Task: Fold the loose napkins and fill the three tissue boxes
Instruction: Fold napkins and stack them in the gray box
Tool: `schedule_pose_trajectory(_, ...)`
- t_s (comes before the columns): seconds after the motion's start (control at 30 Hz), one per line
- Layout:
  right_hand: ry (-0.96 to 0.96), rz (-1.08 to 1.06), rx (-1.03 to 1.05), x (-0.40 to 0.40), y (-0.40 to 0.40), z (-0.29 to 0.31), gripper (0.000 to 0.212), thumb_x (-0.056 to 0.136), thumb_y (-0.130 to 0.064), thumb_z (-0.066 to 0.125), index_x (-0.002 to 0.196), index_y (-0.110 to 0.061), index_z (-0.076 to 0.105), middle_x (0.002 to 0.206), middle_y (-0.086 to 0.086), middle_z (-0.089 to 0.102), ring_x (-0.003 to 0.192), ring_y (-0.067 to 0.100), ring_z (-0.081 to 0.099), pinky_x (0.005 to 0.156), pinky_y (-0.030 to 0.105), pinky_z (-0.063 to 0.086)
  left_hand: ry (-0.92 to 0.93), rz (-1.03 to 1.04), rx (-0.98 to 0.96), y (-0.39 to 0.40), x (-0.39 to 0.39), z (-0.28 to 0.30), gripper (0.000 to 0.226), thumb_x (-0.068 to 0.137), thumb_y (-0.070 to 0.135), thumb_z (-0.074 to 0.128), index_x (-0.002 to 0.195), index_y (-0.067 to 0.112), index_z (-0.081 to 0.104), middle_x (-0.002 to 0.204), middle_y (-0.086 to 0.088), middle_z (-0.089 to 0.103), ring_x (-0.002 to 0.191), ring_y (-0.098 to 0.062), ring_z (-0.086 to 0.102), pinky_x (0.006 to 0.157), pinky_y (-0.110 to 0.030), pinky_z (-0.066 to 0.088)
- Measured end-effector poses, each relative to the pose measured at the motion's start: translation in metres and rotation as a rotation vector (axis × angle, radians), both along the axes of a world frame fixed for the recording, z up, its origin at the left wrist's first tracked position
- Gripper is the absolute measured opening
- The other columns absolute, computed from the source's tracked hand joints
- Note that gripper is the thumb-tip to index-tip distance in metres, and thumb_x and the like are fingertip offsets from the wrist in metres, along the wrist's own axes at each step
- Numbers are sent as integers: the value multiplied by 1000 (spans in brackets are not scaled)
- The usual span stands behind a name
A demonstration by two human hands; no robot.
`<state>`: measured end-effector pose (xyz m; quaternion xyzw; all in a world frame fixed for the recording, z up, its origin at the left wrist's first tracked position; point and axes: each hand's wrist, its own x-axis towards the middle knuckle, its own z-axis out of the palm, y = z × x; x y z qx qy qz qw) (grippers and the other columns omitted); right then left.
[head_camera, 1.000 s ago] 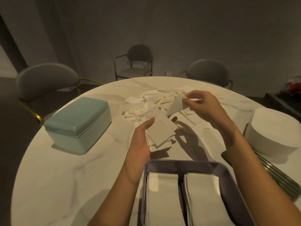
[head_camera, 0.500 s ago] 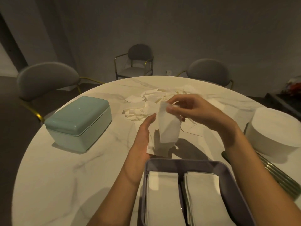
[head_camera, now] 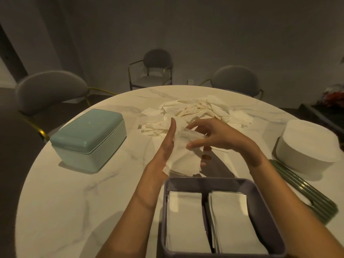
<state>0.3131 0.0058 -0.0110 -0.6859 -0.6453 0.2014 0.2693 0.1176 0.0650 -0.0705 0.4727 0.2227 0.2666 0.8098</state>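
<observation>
1. Above the round marble-veined tabletop (head_camera: pixel 61 202), the left hand (head_camera: pixel 163 151) stands edge-up with straight fingers, its palm pressed flat against a small stack of folded napkins (head_camera: pixel 183 157)
2. Right hand (head_camera: pixel 214 136): fingers curled over the top of the stack, thumb and fingertips pinching the soft, crumpled upper sheet
3. Loose napkins (head_camera: pixel 195 112): a pale heap of thin angular squares and triangles, lying on the tabletop just beyond the hands
4. Grey tissue box (head_camera: pixel 260 202): a rectangular smooth-walled tray at the near edge, lid off, holding two neat side-by-side stacks of flat white folded napkins
5. Mint tissue box (head_camera: pixel 89 138): a rounded glossy box, lid on, to the left and well apart from the hands
6. White round box (head_camera: pixel 307 146): a matte cylinder at the right, resting on a ribbed green lid (head_camera: pixel 305 194)
7. Three grey upholstered chairs with curved backs and brass-toned frames stand beyond the tabletop
</observation>
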Motion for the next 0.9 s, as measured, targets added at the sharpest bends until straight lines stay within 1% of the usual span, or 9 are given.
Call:
schedule_pose_trajectory(0.03,39,-4,22,1,-3,0,45,75,-52,82,113,-36,66,106,-22,64,93,7,65,70,13,57,-21,-2,-28,3,0,-1,30,112,38,34,129,24,54,129,10,56,113,7,64,73,-2,49)
schedule_pose_trajectory(0.13,177,-76,67,5,-17,-1,30,77,-52,78,99,-33,74,88,-23,69,84,4,66,70,16,55,-118,-234,-107,6,-7,14,79,83,59,77,143,10,59,146,-13,55,122,-22,65,96,-35,57)
schedule_pose_trajectory(0.23,312,-210,126,13,-33,-15,35,81,-46,77,112,-27,74,104,-13,72,96,13,68,83,25,58,31,-86,190,20,4,4,83,64,41,97,133,9,64,129,-15,69,118,-34,67,90,-46,60)
schedule_pose_trajectory(0.33,343,-260,184,13,-45,-36,39,84,-40,78,117,-22,72,109,-8,73,100,14,68,84,29,60,134,63,461,22,11,-9,64,70,25,94,127,13,67,118,-11,74,113,-35,69,93,-50,60)
schedule_pose_trajectory(0.43,389,-261,206,15,-53,-59,37,85,-32,80,117,-19,68,110,-2,71,102,20,69,87,37,61,191,109,634,21,18,-16,55,67,36,90,116,22,71,109,-2,75,104,-21,71,81,-34,61)
schedule_pose_trajectory(0.57,364,-219,218,10,-50,-72,53,85,-11,80,130,-27,55,125,-6,59,114,23,62,91,34,59,228,199,583,5,31,-8,56,73,66,78,103,19,71,99,6,72,92,-10,66,74,-18,51)
schedule_pose_trajectory(0.63,365,-174,262,4,-48,-73,64,82,-14,80,137,-27,50,131,-11,54,115,16,59,92,30,57,246,318,587,5,39,-12,48,82,65,67,90,19,71,88,10,71,88,-10,65,80,-26,51)
schedule_pose_trajectory(0.73,378,-186,313,-3,-46,-75,74,71,-33,75,140,-30,48,138,-11,50,117,14,55,91,26,55,263,429,610,9,45,-17,21,83,43,63,85,23,70,87,12,72,92,-16,66,88,-43,52)
schedule_pose_trajectory(0.9,434,-187,339,-10,-41,-81,78,68,-43,70,141,-41,44,143,-11,47,124,15,53,100,39,55,194,540,412,4,52,-17,37,81,58,58,79,23,68,85,7,73,91,-25,68,84,-49,54)
